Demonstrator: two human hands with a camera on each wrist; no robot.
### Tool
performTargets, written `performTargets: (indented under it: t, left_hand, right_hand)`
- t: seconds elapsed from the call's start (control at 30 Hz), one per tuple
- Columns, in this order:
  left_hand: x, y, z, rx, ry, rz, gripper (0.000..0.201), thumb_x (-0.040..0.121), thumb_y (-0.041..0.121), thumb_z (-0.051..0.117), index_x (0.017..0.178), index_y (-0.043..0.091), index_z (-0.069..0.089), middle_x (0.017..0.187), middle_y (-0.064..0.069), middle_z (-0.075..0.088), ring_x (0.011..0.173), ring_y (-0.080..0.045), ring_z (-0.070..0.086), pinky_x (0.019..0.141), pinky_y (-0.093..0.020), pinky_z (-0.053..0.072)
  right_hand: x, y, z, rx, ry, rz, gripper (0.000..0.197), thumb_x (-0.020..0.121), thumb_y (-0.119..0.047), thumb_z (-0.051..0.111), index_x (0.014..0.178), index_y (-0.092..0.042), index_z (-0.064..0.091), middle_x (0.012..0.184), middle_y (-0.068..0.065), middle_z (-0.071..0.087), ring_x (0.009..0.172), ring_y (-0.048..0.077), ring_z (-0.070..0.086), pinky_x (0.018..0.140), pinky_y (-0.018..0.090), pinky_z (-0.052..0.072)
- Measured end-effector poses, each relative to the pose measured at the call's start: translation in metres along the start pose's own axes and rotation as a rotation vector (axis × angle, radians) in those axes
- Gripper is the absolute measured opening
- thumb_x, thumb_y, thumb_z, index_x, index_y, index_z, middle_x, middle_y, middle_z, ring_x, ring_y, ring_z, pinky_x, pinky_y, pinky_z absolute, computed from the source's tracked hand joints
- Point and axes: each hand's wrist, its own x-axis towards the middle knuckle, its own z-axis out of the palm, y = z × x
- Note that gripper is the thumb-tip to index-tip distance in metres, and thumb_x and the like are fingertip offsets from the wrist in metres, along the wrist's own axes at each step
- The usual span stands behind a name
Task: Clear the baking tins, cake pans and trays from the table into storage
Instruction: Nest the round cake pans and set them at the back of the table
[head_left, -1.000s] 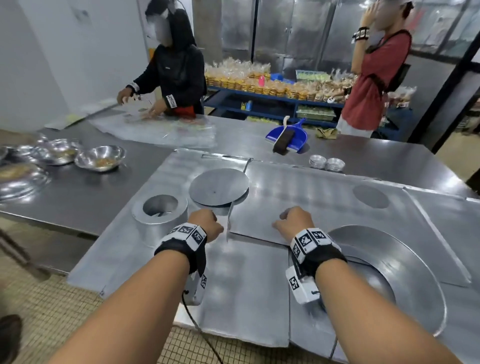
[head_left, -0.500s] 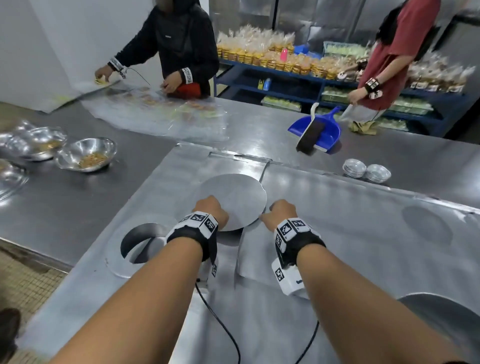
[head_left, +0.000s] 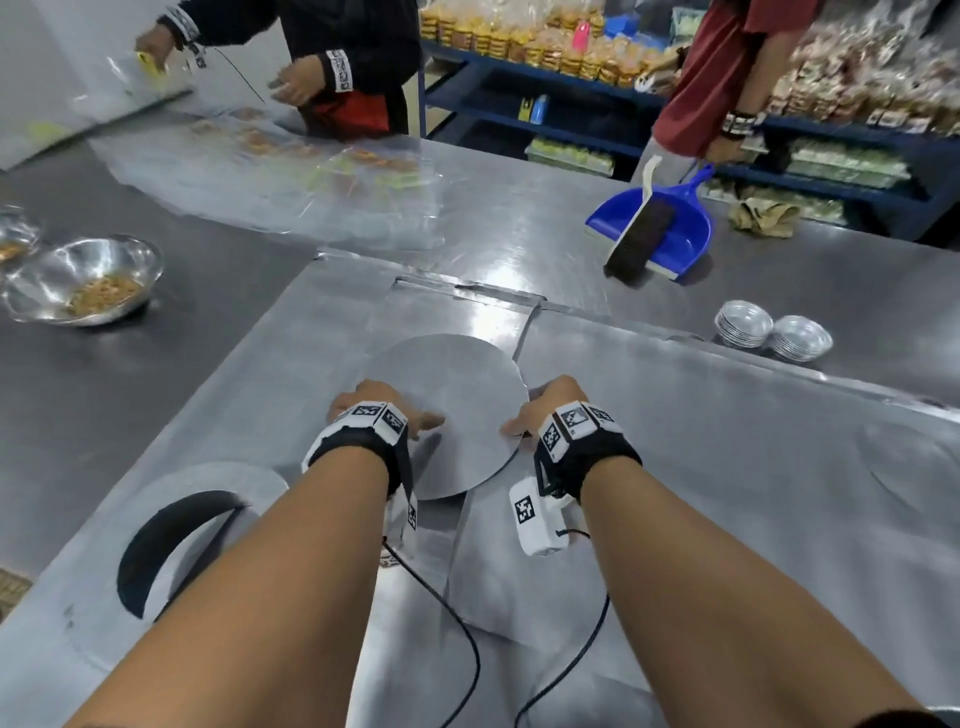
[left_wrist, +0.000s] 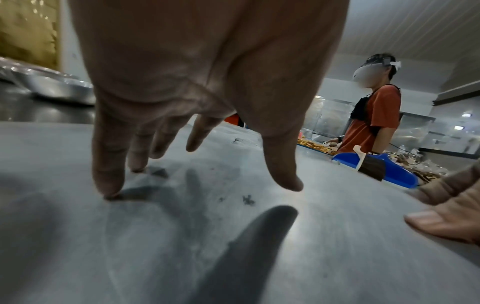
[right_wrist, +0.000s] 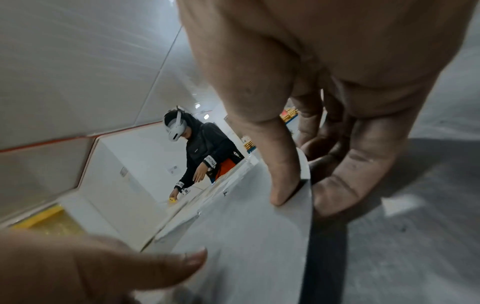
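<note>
A flat round metal disc (head_left: 457, 395) lies on overlapping flat baking sheets (head_left: 727, 467) in front of me. At the disc's left edge, my left hand (head_left: 384, 410) has its fingers reaching down, and their fingertips (left_wrist: 109, 191) touch the metal surface while the thumb hovers above it. My right hand (head_left: 524, 415) pinches the disc's right edge (right_wrist: 303, 185), thumb on top and fingers curled underneath, with that edge slightly raised. A round cake ring (head_left: 171, 519) sits on the sheets at the near left.
Two stacks of small tins (head_left: 743, 325) stand at the back right. A blue dustpan with a brush (head_left: 660, 228) lies beyond them. A steel bowl with crumbs (head_left: 83, 280) sits at the left. Two people stand at the far side of the table.
Both hands have left the baking sheets' edges and moved forward to the round disc. The right hand has taken hold of its rim.
</note>
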Motion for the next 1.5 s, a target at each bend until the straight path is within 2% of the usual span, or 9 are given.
performTargets:
  t: [0.07,0.13,0.3,0.53,0.67,0.77,1.2,1.37,1.5]
  left_hand:
    - [0.005,-0.003,0.008,0.019,-0.009,0.006,0.09,0.046,0.091,0.051,0.114,0.034,0.066,0.125,-0.005,0.058,0.118,-0.034,0.054,0.101,-0.047,0.044]
    - [-0.003,-0.006,0.01,-0.085,0.026,-0.067,0.125,0.03,0.094,0.063,0.135,0.026,0.048,0.132,-0.014,0.048,0.122,-0.039,0.049,0.101,-0.051,0.043]
    - [-0.049,-0.025,-0.013,-0.486,0.114,-0.074,0.138,0.046,0.055,0.094,0.15,0.011,0.014,0.148,-0.021,0.027,0.131,-0.046,0.042,0.102,-0.054,0.043]
    - [-0.106,-0.039,-0.047,-0.707,0.273,0.163,0.093,0.063,0.036,0.092,0.132,0.002,0.041,0.132,-0.018,0.048,0.115,-0.037,0.056,0.095,-0.045,0.049]
    - [-0.151,-0.043,-0.066,-0.779,0.323,0.292,0.079,0.06,0.033,0.094,0.119,0.003,0.053,0.114,-0.01,0.062,0.106,-0.032,0.062,0.081,-0.036,0.049]
    - [-0.185,-0.037,-0.069,-0.746,0.352,0.423,0.085,0.056,0.027,0.095,0.125,0.01,0.049,0.12,-0.009,0.061,0.109,-0.029,0.06,0.087,-0.037,0.048]
    - [-0.32,0.036,-0.015,-0.632,0.255,0.733,0.069,0.064,0.033,0.088,0.117,0.008,0.053,0.115,-0.01,0.063,0.108,-0.03,0.06,0.081,-0.033,0.048]
    - [-0.356,0.064,0.02,-0.495,0.182,0.835,0.071,0.063,0.031,0.09,0.117,0.013,0.048,0.112,-0.007,0.062,0.103,-0.029,0.06,0.087,-0.038,0.052]
    - [-0.382,0.086,0.05,-0.399,0.146,0.869,0.077,0.065,0.034,0.089,0.124,0.013,0.044,0.121,-0.01,0.06,0.11,-0.033,0.06,0.092,-0.042,0.052]
  right_hand:
    - [-0.004,0.003,0.0,0.04,-0.005,-0.036,0.044,0.055,-0.006,0.093,0.086,-0.013,0.063,0.096,0.009,0.072,0.085,0.027,0.071,0.079,0.044,0.06]
    - [-0.012,0.006,-0.004,0.046,0.05,-0.097,0.05,0.054,-0.008,0.093,0.09,-0.014,0.059,0.094,0.004,0.069,0.083,0.022,0.068,0.077,0.037,0.06]
    - [-0.05,0.012,-0.018,0.107,0.15,-0.222,0.048,0.061,-0.004,0.088,0.092,-0.015,0.054,0.079,0.002,0.059,0.066,0.016,0.059,0.055,0.024,0.057]
    - [-0.123,0.022,-0.045,0.286,0.291,-0.275,0.048,0.057,0.007,0.081,0.084,-0.016,0.049,0.076,0.013,0.058,0.061,0.023,0.055,0.048,0.051,0.058]
    - [-0.169,0.031,-0.073,0.284,0.316,-0.338,0.063,0.061,0.008,0.078,0.102,-0.03,0.05,0.09,0.021,0.065,0.075,0.028,0.067,0.047,0.04,0.059]
    - [-0.202,0.044,-0.093,0.26,0.326,-0.354,0.068,0.062,0.01,0.076,0.107,-0.033,0.047,0.097,0.022,0.066,0.084,0.033,0.071,0.049,0.045,0.06]
    - [-0.319,0.164,-0.187,0.27,0.704,-0.267,0.037,0.079,-0.015,0.077,0.103,-0.024,0.05,0.102,0.01,0.065,0.085,0.031,0.068,0.058,0.047,0.061]
    - [-0.342,0.217,-0.219,0.254,0.768,-0.159,0.037,0.076,-0.009,0.08,0.097,-0.021,0.053,0.1,0.003,0.062,0.093,0.023,0.061,0.09,0.036,0.053]
    - [-0.354,0.255,-0.238,0.253,0.793,-0.101,0.033,0.073,-0.005,0.079,0.087,-0.022,0.055,0.096,0.003,0.064,0.088,0.022,0.062,0.088,0.034,0.054]
